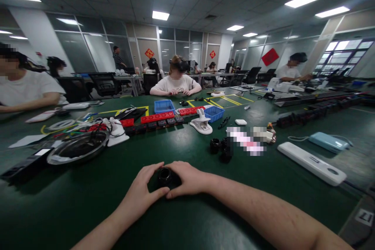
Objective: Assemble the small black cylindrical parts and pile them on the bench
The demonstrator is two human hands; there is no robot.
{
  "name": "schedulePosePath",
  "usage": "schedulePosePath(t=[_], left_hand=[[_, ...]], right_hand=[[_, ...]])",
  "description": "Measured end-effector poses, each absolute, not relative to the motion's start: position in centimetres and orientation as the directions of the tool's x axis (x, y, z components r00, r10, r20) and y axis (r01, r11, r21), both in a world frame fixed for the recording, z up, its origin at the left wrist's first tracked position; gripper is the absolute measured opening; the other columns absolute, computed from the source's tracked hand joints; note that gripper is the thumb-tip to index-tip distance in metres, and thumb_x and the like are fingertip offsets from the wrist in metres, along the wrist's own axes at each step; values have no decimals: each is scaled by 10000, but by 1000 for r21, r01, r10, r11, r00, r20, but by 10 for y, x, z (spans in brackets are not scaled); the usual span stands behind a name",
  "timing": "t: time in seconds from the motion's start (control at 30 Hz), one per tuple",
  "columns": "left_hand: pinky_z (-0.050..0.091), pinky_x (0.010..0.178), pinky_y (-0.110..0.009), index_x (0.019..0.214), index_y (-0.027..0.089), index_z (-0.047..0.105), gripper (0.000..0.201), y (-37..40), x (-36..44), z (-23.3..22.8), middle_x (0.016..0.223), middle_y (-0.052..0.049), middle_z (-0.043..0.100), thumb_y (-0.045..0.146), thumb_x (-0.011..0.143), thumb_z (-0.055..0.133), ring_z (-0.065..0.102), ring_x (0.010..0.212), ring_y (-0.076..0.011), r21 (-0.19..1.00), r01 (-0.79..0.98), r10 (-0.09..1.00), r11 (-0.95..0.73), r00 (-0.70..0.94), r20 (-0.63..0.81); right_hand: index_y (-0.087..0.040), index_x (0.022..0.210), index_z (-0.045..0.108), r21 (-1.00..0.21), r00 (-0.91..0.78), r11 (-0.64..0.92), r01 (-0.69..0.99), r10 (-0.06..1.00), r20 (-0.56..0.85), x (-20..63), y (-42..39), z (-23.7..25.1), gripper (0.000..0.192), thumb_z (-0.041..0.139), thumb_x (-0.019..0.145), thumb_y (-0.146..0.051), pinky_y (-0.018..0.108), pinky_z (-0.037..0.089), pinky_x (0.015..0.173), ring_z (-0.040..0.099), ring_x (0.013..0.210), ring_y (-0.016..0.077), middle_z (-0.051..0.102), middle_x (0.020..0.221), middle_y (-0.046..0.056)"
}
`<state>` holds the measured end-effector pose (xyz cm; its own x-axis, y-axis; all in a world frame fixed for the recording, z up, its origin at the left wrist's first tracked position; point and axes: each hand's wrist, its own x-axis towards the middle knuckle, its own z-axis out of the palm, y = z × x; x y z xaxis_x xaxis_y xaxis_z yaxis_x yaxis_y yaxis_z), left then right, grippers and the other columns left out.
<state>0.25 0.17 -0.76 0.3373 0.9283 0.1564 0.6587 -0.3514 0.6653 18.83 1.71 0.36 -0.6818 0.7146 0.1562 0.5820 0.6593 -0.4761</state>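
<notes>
A small black round part (165, 175) with a hollow top sits between my two hands at the near edge of the green table (187, 218). My left hand (142, 190) curls around its left side, thumb and fingers touching it. From the right, my right hand (187, 177) grips it, with the fingers over its top. Both forearms rest low over the table. A few more black round parts (221, 148) lie farther out, past my hands to the right.
A metal bowl (77, 147) and a black device lie at the left. Red and black power strips (158, 120), blue bins (164, 106) and a white clamp (202, 123) stand mid-table. A white power strip (311, 163) and blue pack (327, 141) lie right. Several people sit at the table's far and side edges.
</notes>
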Motion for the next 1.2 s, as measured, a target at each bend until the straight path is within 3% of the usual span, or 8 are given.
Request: schedulePosePath(t=[0.1,0.2,0.53,0.67,0.8,0.9,1.07,1.2], left_hand=[[366,879,-384,1026,244,533,382,2,-1,0,1048,-47,531,369,668,573,462,1012,-236,670,623,897,-404,412,158],[393,842,-366,1015,248,546,377,2,-2,3,1005,-40,553,348,654,587,492,965,-227,685,605,893,-405,423,154],[423,720,-317,978,218,558,370,-10,2,3,887,-37,562,374,643,581,516,840,-212,661,634,906,-402,381,185],[418,709,-331,927,196,571,363,-11,7,-3,876,-41,566,385,618,595,512,831,-224,657,665,933,-354,299,199],[418,713,-338,906,192,569,310,-8,8,-6,876,-43,563,336,631,578,509,837,-225,657,674,940,-339,263,216],[419,727,-337,928,205,557,302,-4,5,-5,880,-33,557,296,640,568,506,842,-217,667,640,920,-380,334,204],[398,811,-343,991,237,525,327,1,-2,-3,977,-35,526,265,667,553,473,943,-214,693,551,854,-465,487,185],[360,873,-362,1076,243,474,437,1,-4,-4,1094,-52,473,338,663,579,419,1038,-236,694,546,852,-469,486,193]], right_hand=[[-172,1073,479,-582,-760,648,492,645,75,194,24,7,484,623,650,-356,257,391,737,503,845,154,541,953,29],[-149,1012,519,-646,-777,604,467,629,27,196,30,5,354,598,688,-269,208,400,656,499,756,118,533,868,9],[-159,855,540,-627,-687,558,543,725,50,188,23,-1,335,669,597,-330,186,358,565,471,684,108,502,761,-22],[-161,779,513,-521,-544,487,701,838,51,178,17,-8,414,672,534,-454,186,297,484,441,603,104,492,695,-26],[-158,720,510,-318,-449,481,817,877,173,169,11,-13,424,599,569,-543,244,313,559,442,631,138,496,677,4],[-159,825,520,-320,-512,559,765,829,223,170,12,-10,482,608,554,-548,279,339,635,463,721,170,524,778,31],[-168,950,520,-471,-781,732,493,611,131,186,28,-2,435,637,611,-413,261,366,707,482,793,153,540,852,14],[-163,995,519,-500,-818,753,429,558,139,191,37,-5,401,631,648,-331,270,361,753,487,829,154,545,899,21]])
